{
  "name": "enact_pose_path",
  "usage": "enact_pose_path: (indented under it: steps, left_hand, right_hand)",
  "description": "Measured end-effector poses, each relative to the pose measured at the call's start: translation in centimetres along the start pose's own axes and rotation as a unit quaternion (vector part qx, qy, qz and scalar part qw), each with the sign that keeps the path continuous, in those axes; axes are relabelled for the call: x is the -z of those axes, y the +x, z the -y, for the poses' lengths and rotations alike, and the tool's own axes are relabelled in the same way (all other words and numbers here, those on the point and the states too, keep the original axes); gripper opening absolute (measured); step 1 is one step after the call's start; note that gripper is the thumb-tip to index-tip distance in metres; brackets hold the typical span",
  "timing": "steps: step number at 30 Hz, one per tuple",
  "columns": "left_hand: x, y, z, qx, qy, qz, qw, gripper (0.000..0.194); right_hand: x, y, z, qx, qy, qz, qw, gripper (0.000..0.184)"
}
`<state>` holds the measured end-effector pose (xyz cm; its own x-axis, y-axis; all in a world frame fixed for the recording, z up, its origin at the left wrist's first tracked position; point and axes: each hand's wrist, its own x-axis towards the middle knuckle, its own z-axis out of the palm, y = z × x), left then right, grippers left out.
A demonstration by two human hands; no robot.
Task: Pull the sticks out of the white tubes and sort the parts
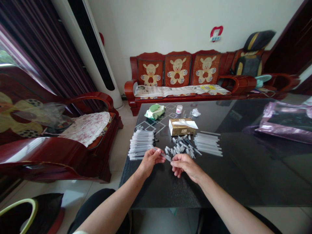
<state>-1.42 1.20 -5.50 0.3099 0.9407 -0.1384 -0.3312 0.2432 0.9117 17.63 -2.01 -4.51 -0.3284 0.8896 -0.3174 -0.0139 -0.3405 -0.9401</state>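
My left hand (149, 161) is closed round a thin white pen tube (154, 149) that sticks up and away to the left. My right hand (184, 164) pinches a small grey cap (168, 158) at the tube's near end, so both hands meet over the dark glass table (243, 175). Just beyond my fingers lies a loose heap of small grey and dark pen parts (181, 147). A neat stack of white tubes with dark tips (141, 145) lies to the left of the heap. A row of plain white tubes (208, 143) lies to its right.
A brown cardboard box (182, 126) stands behind the heap, with a green wipes pack (154, 111), a small white cup (179, 109) and crumpled tissue (195, 112) further back. A purple plastic bag (285, 122) lies at the right. Red wooden chairs (73, 143) and a sofa (180, 78) surround the table.
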Motion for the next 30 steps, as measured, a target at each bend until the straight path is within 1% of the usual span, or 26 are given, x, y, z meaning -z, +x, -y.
enact_pose_path:
  steps: [4,6,9,11,15,17,20,22,25,30]
  left_hand:
    - [0.18,0.14,0.15,-0.005,-0.003,0.004,1.000,0.034]
    - [0.24,0.14,0.22,-0.006,-0.003,0.006,1.000,0.033]
    - [0.23,0.09,0.25,-0.004,-0.003,0.007,1.000,0.033]
    - [0.21,0.08,0.23,-0.003,-0.004,0.005,1.000,0.033]
    - [0.26,0.14,0.25,-0.005,-0.003,0.002,1.000,0.033]
    - [0.27,0.15,0.29,-0.005,-0.003,0.005,1.000,0.033]
    - [0.24,0.13,0.32,-0.004,-0.006,0.006,1.000,0.034]
    - [0.23,0.14,0.31,-0.004,-0.007,0.003,1.000,0.034]
    - [0.26,0.17,0.29,-0.004,-0.007,0.000,1.000,0.035]
    - [0.23,0.08,0.34,-0.002,-0.005,0.004,1.000,0.035]
  right_hand:
    - [-0.02,-0.03,-0.04,-0.024,0.002,0.026,0.999,0.041]
    - [0.04,0.02,-0.16,-0.012,-0.006,0.027,1.000,0.036]
    - [0.18,0.15,-0.33,0.009,-0.011,0.007,1.000,0.031]
    - [0.20,0.17,-0.33,0.004,-0.008,0.003,1.000,0.033]
    - [0.01,0.03,-0.14,-0.022,-0.006,0.029,0.999,0.041]
    - [-0.05,-0.02,-0.09,-0.012,-0.013,0.023,1.000,0.038]
    - [0.00,0.01,-0.12,0.006,-0.018,-0.006,1.000,0.032]
    - [0.07,0.04,-0.17,-0.003,-0.012,-0.002,1.000,0.034]
    - [0.16,0.09,-0.30,-0.018,-0.012,0.025,0.999,0.040]
    - [0.00,0.04,-0.32,0.006,-0.025,0.000,1.000,0.032]
